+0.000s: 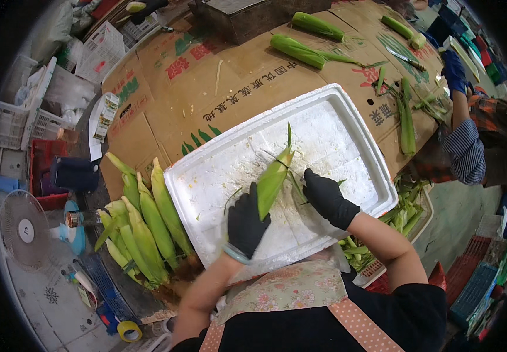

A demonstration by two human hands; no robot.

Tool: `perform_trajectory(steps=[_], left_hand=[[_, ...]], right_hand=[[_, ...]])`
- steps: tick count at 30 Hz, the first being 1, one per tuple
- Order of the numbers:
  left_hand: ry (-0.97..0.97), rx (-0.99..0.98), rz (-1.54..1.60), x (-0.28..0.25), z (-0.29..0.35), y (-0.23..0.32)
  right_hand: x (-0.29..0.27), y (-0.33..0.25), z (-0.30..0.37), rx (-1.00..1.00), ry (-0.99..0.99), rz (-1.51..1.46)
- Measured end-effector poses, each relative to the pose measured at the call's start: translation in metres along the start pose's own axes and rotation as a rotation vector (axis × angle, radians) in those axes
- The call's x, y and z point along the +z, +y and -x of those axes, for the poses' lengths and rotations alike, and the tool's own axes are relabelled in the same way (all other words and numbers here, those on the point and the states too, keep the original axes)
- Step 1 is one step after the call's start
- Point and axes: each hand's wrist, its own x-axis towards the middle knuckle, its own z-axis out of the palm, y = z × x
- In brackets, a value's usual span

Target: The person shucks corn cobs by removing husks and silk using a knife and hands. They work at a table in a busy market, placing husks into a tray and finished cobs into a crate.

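Observation:
My left hand (246,226), in a black glove, is wrapped round the lower end of a green ear of corn (274,183) in its husk. The ear tilts up, its pointed tip away from me, over a white foam tray (347,102). On the ear's right, my black-gloved right hand (328,200) has its fingers closed at a thin green husk strip (298,190) that hangs from the ear. The fingertips are partly hidden. Crumbs and bits of leaf lie in the tray.
Husked-over corn ears (148,220) are piled left of the tray. Flattened cardboard (206,76) covers the table, with trimmed ears (300,50) and a knife (406,57) on it. A co-worker's blue-gloved hand (454,70) is at the right. A basket of husks (420,217) stands right of me.

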Motion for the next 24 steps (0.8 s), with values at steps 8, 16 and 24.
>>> perform_trajectory(steps=[8,16,24], left_hand=[[0.003,-0.013,-0.189,0.013,0.002,0.01],[-0.119,0.148,0.77,0.017,-0.021,-0.065],[-0.158,-0.109,-0.167,0.011,-0.003,0.015]], right_hand=[[0.0,0.007,-0.013,-0.035,-0.08,-0.034],[-0.011,-0.008,-0.035,-0.113,-0.081,-0.002],[-0.015,0.004,-0.036,-0.117,-0.185,0.048]])
